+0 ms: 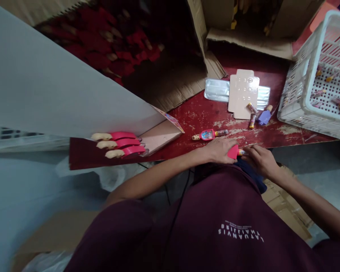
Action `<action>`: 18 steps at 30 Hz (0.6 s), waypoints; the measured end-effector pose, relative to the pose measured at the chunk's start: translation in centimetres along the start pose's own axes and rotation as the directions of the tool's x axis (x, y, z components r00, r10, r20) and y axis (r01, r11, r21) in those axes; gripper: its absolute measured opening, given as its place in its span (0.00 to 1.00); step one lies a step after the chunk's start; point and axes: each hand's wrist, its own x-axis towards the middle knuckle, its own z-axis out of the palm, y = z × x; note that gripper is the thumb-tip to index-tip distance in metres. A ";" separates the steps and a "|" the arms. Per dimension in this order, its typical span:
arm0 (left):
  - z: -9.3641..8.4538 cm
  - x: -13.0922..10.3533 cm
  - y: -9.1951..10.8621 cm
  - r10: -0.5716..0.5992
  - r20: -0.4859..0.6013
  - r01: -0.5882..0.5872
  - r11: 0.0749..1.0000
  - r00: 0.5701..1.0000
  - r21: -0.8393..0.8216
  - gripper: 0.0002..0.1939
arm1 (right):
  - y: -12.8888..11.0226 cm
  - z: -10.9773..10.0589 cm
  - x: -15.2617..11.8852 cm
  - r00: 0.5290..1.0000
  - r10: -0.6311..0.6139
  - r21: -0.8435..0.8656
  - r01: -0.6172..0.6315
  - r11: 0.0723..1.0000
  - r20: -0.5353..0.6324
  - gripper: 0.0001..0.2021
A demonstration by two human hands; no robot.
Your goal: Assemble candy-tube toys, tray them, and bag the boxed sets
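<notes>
Pink shells (pixel 129 144) with tan handles lie side by side at the left end of the counter (pixel 187 109), handles all pointing left, probably to keep them orderly. Farther right, another shell (pixel 207 135) lies flat with a tube at its right end, just beyond the left hand (pixel 221 150). That hand's fingers are closed around a pink piece (pixel 232 152), apparently steadying it, while the right hand's (pixel 260 160) fingers pinch the small tube (pixel 241 152) at its right end; the tube sits between both sets of fingers. Loose tubes (pixel 252 121) lie beside a purple piece (pixel 264 118), seemingly for easy reach, left of the white crate (pixel 297 99).
</notes>
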 end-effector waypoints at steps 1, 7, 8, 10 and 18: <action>0.1 0.0 -0.2 0.000 -0.006 0.000 1.000 1.000 -0.014 0.26 | -0.2 0.0 -0.1 0.999 -0.037 -0.033 0.037 0.999 -0.001 0.23; 0.8 -0.2 -1.6 -0.007 -0.108 0.008 1.000 0.994 0.002 0.31 | 0.6 -0.8 3.3 0.978 0.041 0.018 -0.045 0.999 0.204 0.24; 1.0 0.1 -2.4 -0.037 -0.142 0.040 0.999 0.989 0.017 0.32 | 1.4 -1.1 4.9 0.982 0.015 -0.022 -0.011 1.000 0.188 0.24; 1.4 0.9 -4.5 -0.133 -0.211 0.150 0.987 0.968 0.064 0.31 | 3.5 -1.3 8.8 1.000 0.006 -0.198 -0.005 0.980 0.005 0.20; 2.4 3.7 -12.8 -0.473 -0.239 0.513 0.846 0.848 0.147 0.37 | 9.0 -0.2 17.8 0.855 0.122 -0.355 -0.334 0.873 -0.505 0.13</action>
